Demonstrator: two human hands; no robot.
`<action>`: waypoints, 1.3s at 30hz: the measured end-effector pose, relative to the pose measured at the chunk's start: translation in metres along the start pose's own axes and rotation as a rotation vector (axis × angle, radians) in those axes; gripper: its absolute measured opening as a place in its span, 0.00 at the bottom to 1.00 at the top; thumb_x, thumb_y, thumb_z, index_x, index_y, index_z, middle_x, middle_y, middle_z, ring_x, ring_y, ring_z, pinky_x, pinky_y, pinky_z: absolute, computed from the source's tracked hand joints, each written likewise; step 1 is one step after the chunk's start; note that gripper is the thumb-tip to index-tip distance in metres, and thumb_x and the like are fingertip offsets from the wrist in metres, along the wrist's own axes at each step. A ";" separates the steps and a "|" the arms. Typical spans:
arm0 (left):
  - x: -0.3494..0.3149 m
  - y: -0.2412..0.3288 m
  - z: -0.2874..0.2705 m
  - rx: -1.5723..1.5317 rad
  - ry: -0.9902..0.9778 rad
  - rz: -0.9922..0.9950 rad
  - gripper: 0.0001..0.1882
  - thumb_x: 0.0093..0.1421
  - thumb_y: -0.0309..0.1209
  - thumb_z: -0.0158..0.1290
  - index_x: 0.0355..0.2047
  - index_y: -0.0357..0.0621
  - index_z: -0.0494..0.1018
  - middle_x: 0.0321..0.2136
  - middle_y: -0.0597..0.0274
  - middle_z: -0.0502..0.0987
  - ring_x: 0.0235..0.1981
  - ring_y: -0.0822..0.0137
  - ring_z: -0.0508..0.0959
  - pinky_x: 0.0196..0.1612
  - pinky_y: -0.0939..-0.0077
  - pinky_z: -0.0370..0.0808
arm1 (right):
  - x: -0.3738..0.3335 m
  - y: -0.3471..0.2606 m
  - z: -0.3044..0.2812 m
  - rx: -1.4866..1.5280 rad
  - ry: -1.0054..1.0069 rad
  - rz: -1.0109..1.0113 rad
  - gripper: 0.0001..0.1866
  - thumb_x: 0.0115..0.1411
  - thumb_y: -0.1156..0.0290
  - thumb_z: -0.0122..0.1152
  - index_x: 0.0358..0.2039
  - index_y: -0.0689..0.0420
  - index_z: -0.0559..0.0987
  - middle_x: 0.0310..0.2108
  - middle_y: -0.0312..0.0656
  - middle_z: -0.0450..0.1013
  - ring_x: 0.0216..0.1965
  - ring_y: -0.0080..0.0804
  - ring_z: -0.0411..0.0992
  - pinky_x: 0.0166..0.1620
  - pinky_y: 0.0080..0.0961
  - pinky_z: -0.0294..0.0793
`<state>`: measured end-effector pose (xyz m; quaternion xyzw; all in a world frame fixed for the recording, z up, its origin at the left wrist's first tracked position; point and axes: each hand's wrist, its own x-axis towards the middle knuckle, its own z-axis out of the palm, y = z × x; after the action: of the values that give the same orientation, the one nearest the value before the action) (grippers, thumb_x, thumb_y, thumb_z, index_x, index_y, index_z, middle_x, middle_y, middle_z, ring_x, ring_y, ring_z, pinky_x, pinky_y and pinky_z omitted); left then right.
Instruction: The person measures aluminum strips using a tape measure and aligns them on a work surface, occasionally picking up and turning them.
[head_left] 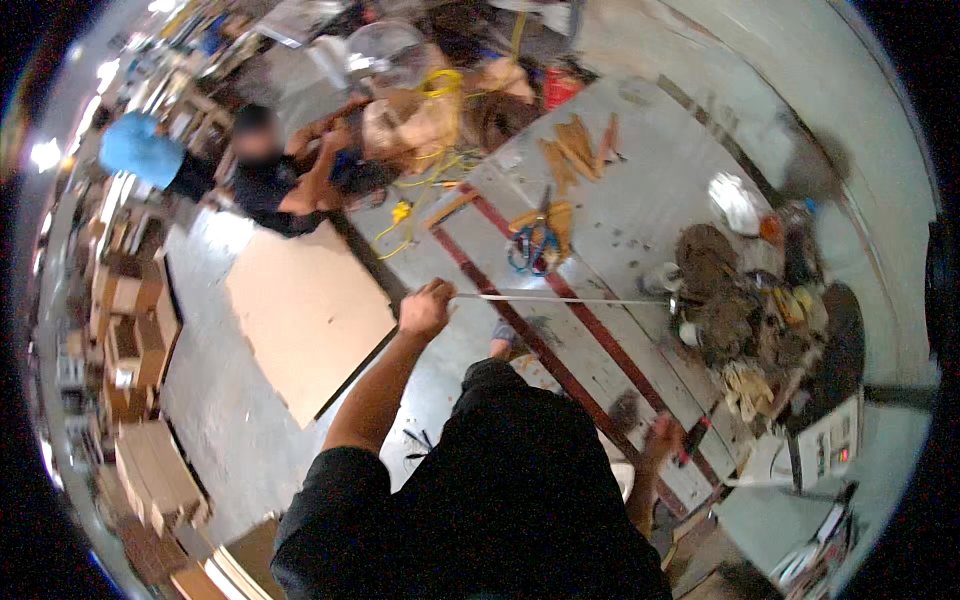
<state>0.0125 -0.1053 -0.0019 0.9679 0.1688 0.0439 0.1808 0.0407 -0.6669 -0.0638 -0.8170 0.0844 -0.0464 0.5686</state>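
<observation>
My left hand [427, 310] is closed on one end of a thin white strip [560, 298]. From there the strip runs taut to the right, over the metal worktable [640, 130], toward a cluttered pile. My right hand [660, 437], smeared by motion, is low at the table's right part. Right beside it is a red and black hand tool [693, 440]; whether my fingers grip it I cannot tell. Beyond the strip, scissors with blue handles [533, 247] lie on the table. Two dark red bars [560, 370] run across the tabletop.
Brown strips [575, 150] lie on the table's far part. Dirty cloths and cups [725, 300] crowd its right side, near a white control box [832, 445]. A large tan board [300, 300] lies to the left. Another person [280, 180] works beyond it, near yellow cord [405, 212]. Cardboard boxes [155, 470] stand far left.
</observation>
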 end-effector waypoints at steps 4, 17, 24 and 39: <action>-0.015 -0.061 0.027 -0.049 0.178 0.260 0.06 0.57 0.33 0.51 0.33 0.47 0.74 0.33 0.60 0.76 0.33 0.54 0.77 0.34 0.63 0.74 | -0.054 -0.054 0.081 -0.270 -0.297 0.198 0.11 0.62 0.64 0.55 0.30 0.59 0.77 0.18 0.30 0.66 0.22 0.16 0.62 0.26 0.18 0.63; -0.020 -0.040 -0.026 0.044 0.061 0.103 0.04 0.59 0.28 0.45 0.30 0.51 0.71 0.32 0.63 0.74 0.31 0.52 0.76 0.30 0.60 0.73 | -0.106 -0.136 0.148 -0.060 -0.746 0.356 0.15 0.65 0.60 0.50 0.33 0.59 0.76 0.20 0.32 0.66 0.22 0.18 0.64 0.28 0.19 0.63; -0.072 -0.073 -0.034 0.066 0.064 0.007 0.04 0.59 0.32 0.47 0.31 0.51 0.71 0.34 0.62 0.75 0.32 0.52 0.77 0.32 0.57 0.74 | -0.118 -0.134 0.196 0.066 -0.905 0.154 0.14 0.63 0.59 0.54 0.34 0.57 0.75 0.23 0.31 0.69 0.24 0.19 0.65 0.26 0.19 0.65; -0.255 -0.092 -0.141 -0.576 -0.276 -0.314 0.05 0.57 0.23 0.51 0.28 0.35 0.76 0.22 0.63 0.77 0.27 0.75 0.75 0.33 0.79 0.72 | -0.151 -0.107 0.280 1.107 -0.743 0.949 0.25 0.57 0.56 0.48 0.54 0.53 0.66 0.56 0.51 0.65 0.57 0.43 0.61 0.57 0.39 0.58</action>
<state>-0.2760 -0.0642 0.0895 0.8362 0.2702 -0.0699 0.4720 -0.0500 -0.3438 -0.0579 -0.2574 0.1920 0.4380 0.8397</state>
